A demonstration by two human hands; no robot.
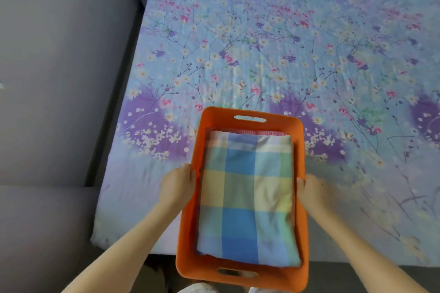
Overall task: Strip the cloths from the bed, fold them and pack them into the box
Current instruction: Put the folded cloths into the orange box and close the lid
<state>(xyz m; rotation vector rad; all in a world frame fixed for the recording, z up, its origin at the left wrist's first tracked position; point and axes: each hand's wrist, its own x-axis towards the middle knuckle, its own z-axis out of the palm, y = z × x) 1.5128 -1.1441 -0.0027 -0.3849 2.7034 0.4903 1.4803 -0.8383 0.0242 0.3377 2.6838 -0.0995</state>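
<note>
My left hand point(177, 183) grips the left long wall of the orange box point(221, 115), fingers curled over the rim. The box lies between both hands, overhanging the near edge of the bed point(262, 54). Its long axis runs away from me, and the folded plaid cloth point(247, 197) lies inside. My right hand point(314, 190) grips the right wall, equally near.

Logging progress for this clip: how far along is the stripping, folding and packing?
Done: a folded checked cloth lies in the orange box, with a pink cloth edge showing beneath. In hand: the left hand and right hand grip the box's long sides. Possibly left: the floral sheet is still spread out, unstripped.
</note>
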